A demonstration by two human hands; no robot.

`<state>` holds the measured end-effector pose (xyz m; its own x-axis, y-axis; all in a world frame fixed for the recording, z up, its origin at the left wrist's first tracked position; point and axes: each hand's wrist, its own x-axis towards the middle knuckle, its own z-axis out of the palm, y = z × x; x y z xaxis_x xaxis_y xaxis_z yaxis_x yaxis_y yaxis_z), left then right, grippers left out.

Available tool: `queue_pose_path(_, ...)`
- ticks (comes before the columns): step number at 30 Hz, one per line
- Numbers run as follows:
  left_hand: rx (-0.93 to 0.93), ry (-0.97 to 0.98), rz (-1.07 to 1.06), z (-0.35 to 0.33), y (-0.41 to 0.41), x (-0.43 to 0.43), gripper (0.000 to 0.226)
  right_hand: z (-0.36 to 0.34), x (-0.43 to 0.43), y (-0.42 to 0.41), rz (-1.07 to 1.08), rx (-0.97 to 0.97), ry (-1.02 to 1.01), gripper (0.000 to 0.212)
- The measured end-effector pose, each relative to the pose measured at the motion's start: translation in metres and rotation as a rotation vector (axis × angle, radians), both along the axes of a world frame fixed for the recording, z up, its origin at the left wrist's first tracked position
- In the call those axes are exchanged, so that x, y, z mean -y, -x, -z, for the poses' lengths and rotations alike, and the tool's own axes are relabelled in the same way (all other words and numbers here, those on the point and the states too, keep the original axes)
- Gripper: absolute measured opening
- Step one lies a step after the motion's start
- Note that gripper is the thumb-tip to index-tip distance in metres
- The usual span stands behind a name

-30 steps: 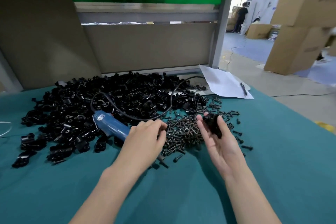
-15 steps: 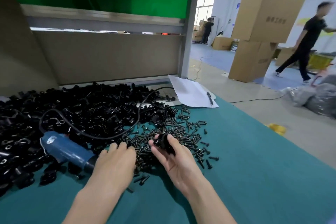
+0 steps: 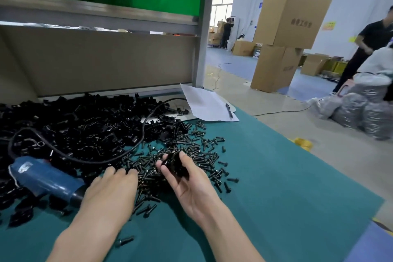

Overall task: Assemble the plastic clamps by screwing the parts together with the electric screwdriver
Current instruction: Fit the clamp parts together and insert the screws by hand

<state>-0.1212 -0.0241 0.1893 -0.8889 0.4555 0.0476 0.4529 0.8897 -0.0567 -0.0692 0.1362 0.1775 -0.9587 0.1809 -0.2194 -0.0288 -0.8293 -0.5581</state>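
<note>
While right hand grips clamp, screws beneath

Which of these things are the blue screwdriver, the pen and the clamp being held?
electric screwdriver [image 3: 46, 178]: head view, its blue body.
pen [image 3: 228, 110]: head view, middle of its barrel.
clamp [image 3: 174, 164]: head view, its black middle.

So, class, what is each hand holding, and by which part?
Right hand pinches a black clamp by its sides; left hand only touches the screws.

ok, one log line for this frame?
left hand: fingertips on screw pile, grasp unclear | right hand: holds clamp parts | electric screwdriver: lies on green mat, nose at left hand | step: screw pickup
</note>
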Motion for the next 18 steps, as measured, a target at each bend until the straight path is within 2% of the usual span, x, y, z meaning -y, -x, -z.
queue_pose_path(3, -0.014, -0.052, 0.018, 0.000, 0.004, 0.003, 0.015, 0.001, 0.000, 0.001, 0.017, -0.001, -0.012, 0.045)
queue_pose_path(7, 0.002, -0.003, 0.028, 0.000, 0.003, 0.002, 0.035, 0.003, -0.001, 0.003, 0.014, -0.001, -0.035, 0.049)
queue_pose_path(10, 0.132, 0.022, 0.008, -0.006, 0.005, 0.006, 0.045, 0.004, -0.001, 0.003, 0.006, 0.004, -0.044, 0.051)
queue_pose_path(18, 0.235, 0.039, -0.011, -0.019, 0.010, 0.017, 0.029, 0.007, -0.001, 0.006, 0.002, 0.017, -0.017, 0.043)
